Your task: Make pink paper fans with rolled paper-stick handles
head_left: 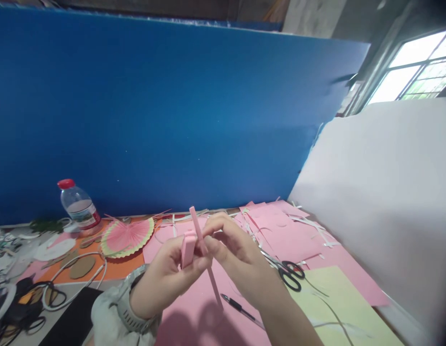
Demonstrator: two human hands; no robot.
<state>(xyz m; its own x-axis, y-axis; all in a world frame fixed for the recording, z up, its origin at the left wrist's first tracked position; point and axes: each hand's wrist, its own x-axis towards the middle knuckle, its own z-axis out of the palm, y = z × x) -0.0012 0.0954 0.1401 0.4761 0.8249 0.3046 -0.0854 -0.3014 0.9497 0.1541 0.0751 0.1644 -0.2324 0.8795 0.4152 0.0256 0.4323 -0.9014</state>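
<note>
My left hand point(165, 276), with a watch on the wrist, grips a small folded pink paper bundle point(188, 249) between thumb and fingers. Pinched by the thumb and index finger of my right hand point(239, 254) is a long narrow pink paper strip point(214, 283), which slants past the bundle and hangs below both hands. Where strip and bundle meet is partly hidden by my fingers. Under my hands lies a large pink sheet point(194, 317), and a black pen point(240, 309) rests on it by my right forearm.
Black-handled scissors point(290, 275) lie right of my right hand, near a pale yellow sheet point(327, 298). Pink papers point(291, 235) are piled behind. On the left are a pleated paper fan point(127, 235), a red-capped bottle point(80, 206) and cables point(46, 295). A blue panel point(172, 115) closes the back.
</note>
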